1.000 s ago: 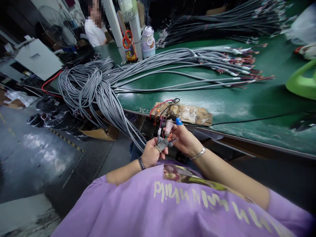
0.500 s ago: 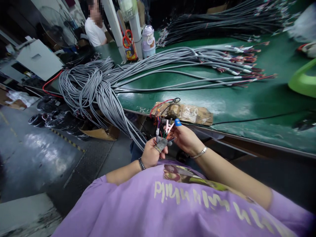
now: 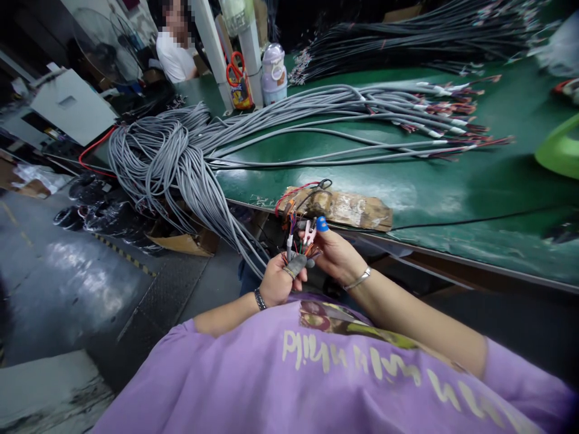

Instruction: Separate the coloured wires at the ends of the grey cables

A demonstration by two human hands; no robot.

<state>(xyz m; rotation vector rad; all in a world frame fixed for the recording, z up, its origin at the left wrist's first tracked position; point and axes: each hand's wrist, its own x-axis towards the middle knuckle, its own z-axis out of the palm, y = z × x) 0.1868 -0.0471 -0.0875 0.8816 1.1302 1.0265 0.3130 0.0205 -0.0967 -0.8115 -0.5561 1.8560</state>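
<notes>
My left hand [image 3: 278, 280], with grey coverings on its fingertips, is closed around thin coloured wires [image 3: 300, 246] in front of my body. The stripped end of a grey cable [image 3: 289, 241] stands just above its thumb. Close on the right, my right hand [image 3: 338, 256] wears a blue cover on the thumb and pinches a pale pink clip [image 3: 309, 232] that looks like a clothes peg. The clip's tip lies by the wires; whether it touches them I cannot tell. Fingers on the far side of both hands are partly hidden.
A worn wooden block [image 3: 348, 208] with red and black leads lies at the edge of the green table [image 3: 452, 199]. Behind it stretch bundled grey cables [image 3: 172, 150] and black cables [image 3: 398, 48]. A lilac bottle [image 3: 274, 75], scissors [image 3: 236, 66] and a person [image 3: 175, 57] are farther back.
My right hand has shifted slightly left, closer to my left hand. The pink clip's two arms look nearer together than before. The left hand keeps its hold on the wires.
</notes>
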